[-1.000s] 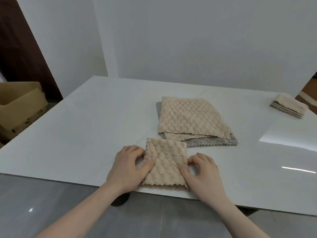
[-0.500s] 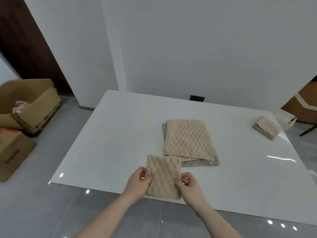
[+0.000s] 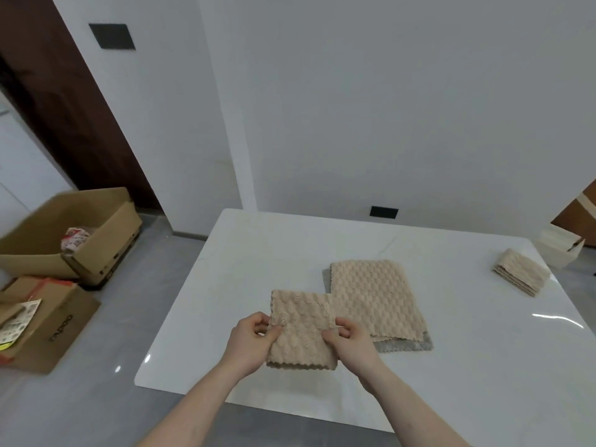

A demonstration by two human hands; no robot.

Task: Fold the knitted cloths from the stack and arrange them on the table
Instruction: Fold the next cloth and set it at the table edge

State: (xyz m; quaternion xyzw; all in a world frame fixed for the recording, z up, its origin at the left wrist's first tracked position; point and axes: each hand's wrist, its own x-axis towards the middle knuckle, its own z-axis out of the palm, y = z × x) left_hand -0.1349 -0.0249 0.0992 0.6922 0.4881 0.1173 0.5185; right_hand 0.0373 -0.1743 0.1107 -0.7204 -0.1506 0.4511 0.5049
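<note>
A folded beige knitted cloth (image 3: 301, 327) is held up over the near part of the white table (image 3: 245, 269). My left hand (image 3: 253, 341) pinches its left edge and my right hand (image 3: 350, 341) pinches its right edge. Just beyond it on the table lies the stack of unfolded cloths (image 3: 375, 298), a beige one on top and a grey one showing under its near edge. A small pile of folded beige cloths (image 3: 521, 275) sits at the table's far right corner.
Open cardboard boxes (image 3: 69, 233) stand on the grey floor to the left, one (image 3: 48, 321) closer to me with papers on it. A white wall rises behind the table. Another box (image 3: 559, 248) sits past the table's right corner.
The folded cloth went from lying on the table under my pressing hands to being lifted, pinched at both side edges. The view has pulled back and up.
</note>
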